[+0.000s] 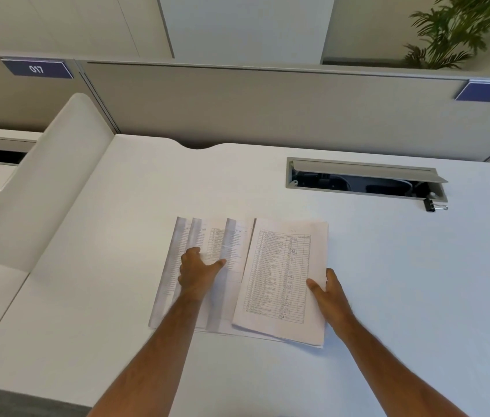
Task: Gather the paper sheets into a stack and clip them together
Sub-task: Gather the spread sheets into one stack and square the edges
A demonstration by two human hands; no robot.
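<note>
Several printed paper sheets lie on the white desk [388, 281]. A fanned, overlapping group [231, 239] lies on the left, blurred. A thin stack with a printed table [279, 275] overlaps them on the right. My left hand [197, 270] presses flat on the fanned sheets, fingers spread. My right hand [326, 288] grips the right edge of the stack, thumb on top. A black binder clip [431, 205] lies at the far right, well apart from both hands.
An open cable tray with a raised lid [364, 173] is set into the desk behind the papers. A beige partition [267, 106] closes the back. A white curved divider [42, 188] stands on the left. The front desk edge runs low at the left.
</note>
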